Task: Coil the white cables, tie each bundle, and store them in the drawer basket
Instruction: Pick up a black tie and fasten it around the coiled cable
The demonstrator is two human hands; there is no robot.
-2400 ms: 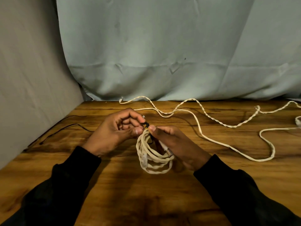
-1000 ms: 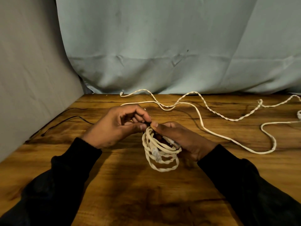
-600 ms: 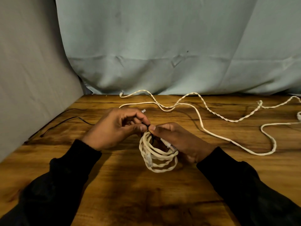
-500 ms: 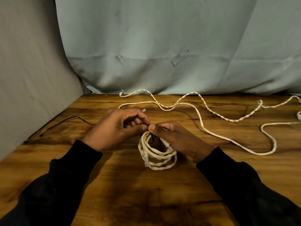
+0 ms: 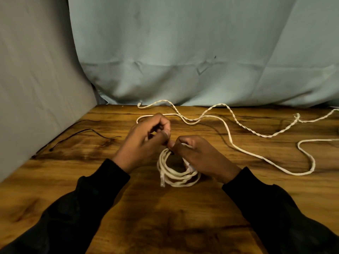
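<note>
Mid-table, left hand (image 5: pixel 145 143) and right hand (image 5: pixel 200 154) pinch the coiled cable (image 5: pixel 174 173), bare wood nearer.

The far top of the coiled cable bundle (image 5: pixel 176 173) was covered by the left hand (image 5: pixel 145 143) and the right hand (image 5: pixel 200 154). The dark tie pinched between their fingertips was too small to identify. The right side of the bundle lay under the right palm. The loose white cable (image 5: pixel 238 147) ran off the right edge of the picture. The thin black wire (image 5: pixel 80 132) near the tabletop's left edge ended in shadow.
</note>
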